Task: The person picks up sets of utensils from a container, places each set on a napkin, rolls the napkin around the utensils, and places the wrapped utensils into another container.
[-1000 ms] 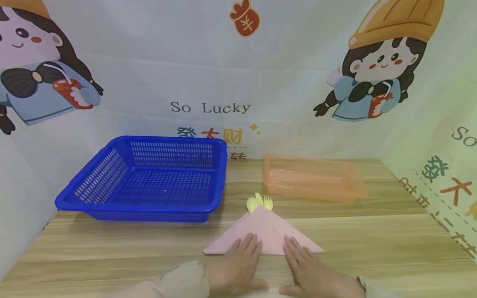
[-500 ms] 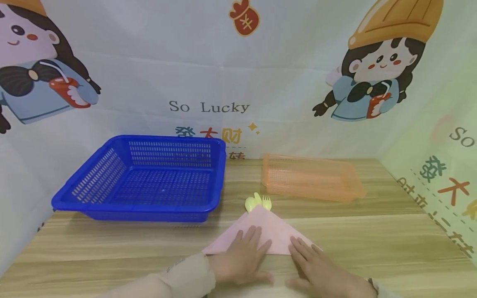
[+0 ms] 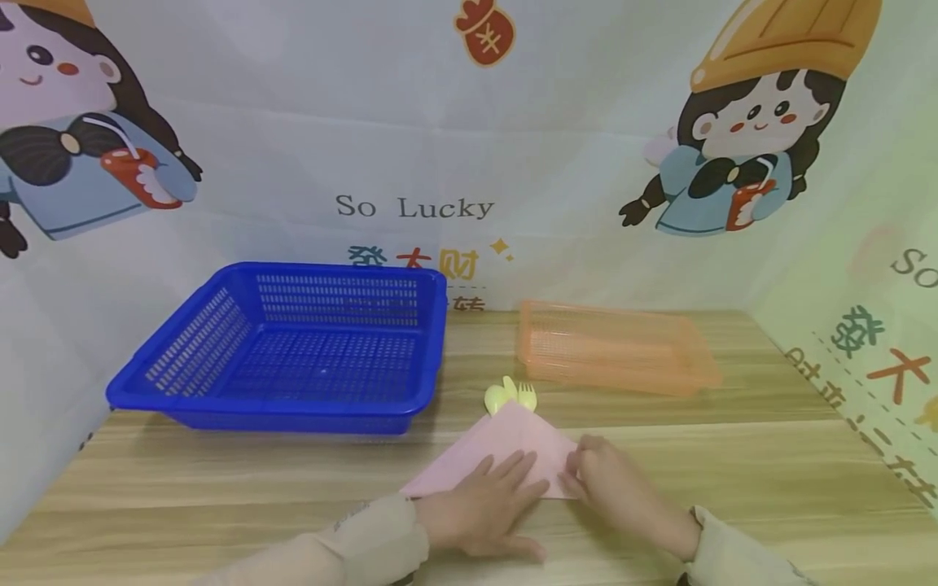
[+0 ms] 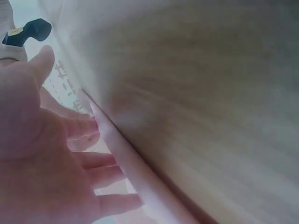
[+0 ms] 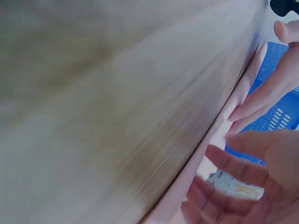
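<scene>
1. From where I stand, the left hand (image 3: pixel 494 509) reaches in over the near edge of the pink napkin (image 3: pixel 513 431), palm down, its sleeve (image 3: pixel 384 537) off to the napkin's near left
2. That hand grasps nothing: its fingers lie outstretched and somewhat fanned on the napkin, thumb stuck out sideways over the table (image 3: pixel 733 464) just short of the near edge
3. The right hand (image 3: pixel 611 484) comes in from the napkin's near right, wrist angled inward, its sleeve (image 3: pixel 733 553) behind it
4. Its fingers are bent and gathered with the thumb on the napkin's right side, pinching it there; the hand hides the right corner
5. So the napkin, folded to a triangle, lies under the left fingers and in the right hand's pinch
6. Past its far point poke a yellow spoon (image 3: pixel 495 398), knife (image 3: pixel 509 387) and fork (image 3: pixel 527 396)
7. Beyond the napkin, a blue basket (image 3: pixel 278 409) sits left, an orange basket (image 3: pixel 608 378) right
</scene>
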{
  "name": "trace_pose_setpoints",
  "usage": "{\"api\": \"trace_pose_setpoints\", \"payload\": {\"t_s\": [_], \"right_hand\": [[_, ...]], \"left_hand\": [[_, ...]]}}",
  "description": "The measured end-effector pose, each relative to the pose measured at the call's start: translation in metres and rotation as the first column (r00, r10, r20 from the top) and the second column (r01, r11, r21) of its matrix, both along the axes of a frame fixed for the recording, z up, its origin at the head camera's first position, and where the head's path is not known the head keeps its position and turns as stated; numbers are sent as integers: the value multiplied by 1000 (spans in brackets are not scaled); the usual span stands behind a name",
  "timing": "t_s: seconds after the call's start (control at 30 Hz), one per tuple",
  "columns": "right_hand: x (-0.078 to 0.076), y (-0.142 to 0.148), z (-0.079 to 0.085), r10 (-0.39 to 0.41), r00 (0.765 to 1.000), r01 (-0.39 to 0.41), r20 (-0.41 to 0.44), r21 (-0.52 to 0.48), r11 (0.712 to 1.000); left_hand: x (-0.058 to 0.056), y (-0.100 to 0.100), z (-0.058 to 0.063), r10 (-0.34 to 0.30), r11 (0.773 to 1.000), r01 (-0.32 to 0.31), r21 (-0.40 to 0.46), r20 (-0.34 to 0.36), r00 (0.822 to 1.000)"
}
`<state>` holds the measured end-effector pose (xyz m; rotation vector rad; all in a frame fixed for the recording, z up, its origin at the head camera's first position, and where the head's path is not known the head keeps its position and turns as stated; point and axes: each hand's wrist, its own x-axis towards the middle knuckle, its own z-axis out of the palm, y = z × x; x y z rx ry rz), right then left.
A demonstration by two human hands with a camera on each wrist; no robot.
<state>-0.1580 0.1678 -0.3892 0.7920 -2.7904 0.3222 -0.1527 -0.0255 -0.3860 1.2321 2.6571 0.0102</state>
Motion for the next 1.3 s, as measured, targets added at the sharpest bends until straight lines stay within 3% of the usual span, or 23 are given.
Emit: {"api": "trace_pose_setpoints", "payload": {"t_s": [0.1, 0.23, 0.5, 0.6, 0.73, 0.93, 0.97, 1.07, 1.3], "right_hand": [[-4, -2, 1, -134, 987, 133, 86, 18, 991], [-9, -2, 5, -285, 934, 277, 216, 68, 958], [-21, 5, 14, -322, 859, 318, 397, 78, 945], [-24, 9, 14, -279, 827, 321, 487, -2, 947], [-26, 19, 16, -150, 783, 295, 604, -149, 944], [-27, 35, 21, 94, 593, 331, 800, -349, 877], [-27, 37, 22, 117, 576, 340, 809, -367, 866], [-28, 40, 25, 151, 581, 335, 800, -404, 851], [-24, 30, 38, 143, 642, 302, 753, -421, 855]], "left_hand": [[0, 1, 0, -1, 1000, 1, 17, 5, 1000], [1, 2, 1, 15, 1000, -15, 16, 14, 1000], [2, 2, 4, 26, 1000, -26, 13, 34, 999], [2, 2, 5, 30, 999, -31, 16, 54, 998], [1, 2, 5, 43, 999, -45, 22, 87, 995], [0, 2, 5, 52, 998, -55, 21, 112, 992], [0, 1, 5, 53, 998, -55, 21, 113, 992], [-1, 1, 5, 55, 998, -58, 28, 113, 992], [-2, 2, 7, 52, 998, -57, 32, 135, 989]]}}
